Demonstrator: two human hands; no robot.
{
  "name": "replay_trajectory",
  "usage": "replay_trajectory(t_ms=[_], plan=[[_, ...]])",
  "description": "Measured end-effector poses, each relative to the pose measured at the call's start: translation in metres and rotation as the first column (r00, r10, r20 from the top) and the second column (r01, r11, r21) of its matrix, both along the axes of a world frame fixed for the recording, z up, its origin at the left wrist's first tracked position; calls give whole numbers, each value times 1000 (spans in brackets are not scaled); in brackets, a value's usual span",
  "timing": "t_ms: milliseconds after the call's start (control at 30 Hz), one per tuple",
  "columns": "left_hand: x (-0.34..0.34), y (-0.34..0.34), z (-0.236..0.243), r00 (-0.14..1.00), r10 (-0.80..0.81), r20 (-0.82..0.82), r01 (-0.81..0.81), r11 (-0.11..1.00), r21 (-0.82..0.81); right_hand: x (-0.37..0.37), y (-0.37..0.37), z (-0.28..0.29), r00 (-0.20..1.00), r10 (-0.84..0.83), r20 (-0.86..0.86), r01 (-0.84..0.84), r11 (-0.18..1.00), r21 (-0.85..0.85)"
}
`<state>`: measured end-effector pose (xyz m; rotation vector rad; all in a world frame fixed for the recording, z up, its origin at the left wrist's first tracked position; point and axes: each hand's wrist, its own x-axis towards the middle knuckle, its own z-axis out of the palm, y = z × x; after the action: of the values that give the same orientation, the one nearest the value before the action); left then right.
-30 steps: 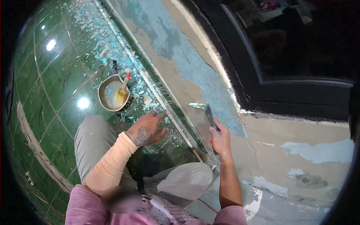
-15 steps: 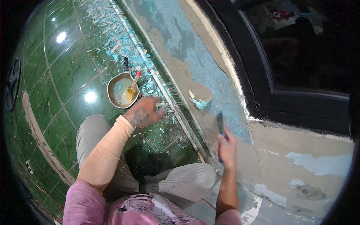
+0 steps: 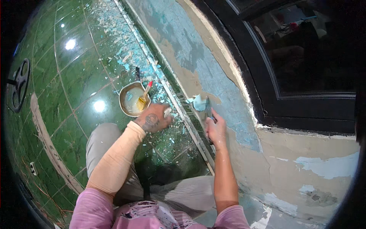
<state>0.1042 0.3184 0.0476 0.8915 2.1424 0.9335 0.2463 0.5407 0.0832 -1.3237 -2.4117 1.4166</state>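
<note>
Right hand [image 3: 216, 129] clenched around a scraper [image 3: 208, 108], blade against the wall [image 3: 213, 76]; a curl of blue paint [image 3: 198, 102] sits just beside the blade tip. Left hand [image 3: 154, 120] loosely curled, holding nothing I can make out, resting by the floor [image 3: 68, 84] edge. Bowl [image 3: 131, 99] with a brush [image 3: 145, 96] just beyond that grip. Paint chips [image 3: 114, 23] scattered further out.

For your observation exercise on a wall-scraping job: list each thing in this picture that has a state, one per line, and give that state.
Right hand: closed around the scraper handle.
Scraper: held, blade against the wall.
Paint flake: curled, lifting off at the blade.
Left hand: fingers loosely bent, resting on the floor among chips.
Bowl: upright, pale liquid inside.
Brush: standing tilted in the bowl.
Wall: partly stripped, blue paint patchy.
Floor: glossy, strewn with paint chips.
</note>
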Motion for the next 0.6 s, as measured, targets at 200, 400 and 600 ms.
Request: replay_trajectory(t_ms=[200,400,600], plan=[[-1,-18,-3,998,-61,15,61,998,-24,34,-7,37,997,-76,-4,75,996,-54],[11,4,5,995,-92,29,90,995,45,-29,1,-6,989,118,90,-131,979,159],[0,-20,9,997,-71,8,71,995,-69,20,-25,30,992,-124,-23,123,992,-35]])
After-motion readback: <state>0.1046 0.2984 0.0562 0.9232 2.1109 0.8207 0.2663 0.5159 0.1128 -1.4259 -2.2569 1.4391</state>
